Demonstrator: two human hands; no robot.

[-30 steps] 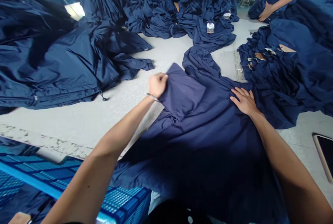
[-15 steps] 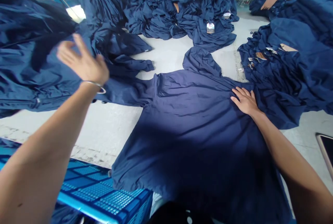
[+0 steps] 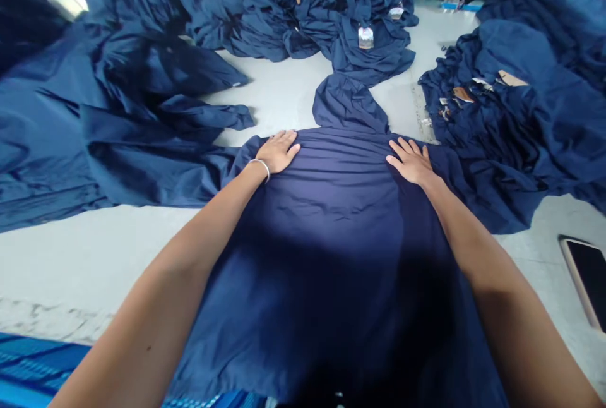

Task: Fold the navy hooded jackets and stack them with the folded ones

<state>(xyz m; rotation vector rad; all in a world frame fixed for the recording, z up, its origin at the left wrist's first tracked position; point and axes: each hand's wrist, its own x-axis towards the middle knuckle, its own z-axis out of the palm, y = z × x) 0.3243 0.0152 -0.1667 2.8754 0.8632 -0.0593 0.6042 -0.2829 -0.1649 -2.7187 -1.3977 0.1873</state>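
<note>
Left hand (image 3: 278, 151) and right hand (image 3: 411, 163) are both open and flat, fingers spread, just pressing on a navy hooded jacket (image 3: 331, 218) laid out on the concrete floor (image 3: 118, 256), hood (image 3: 348, 105) facing away. There's a phone (image 3: 584, 278) off to the right, and big piles of navy jackets (image 3: 303, 16) beyond.
</note>
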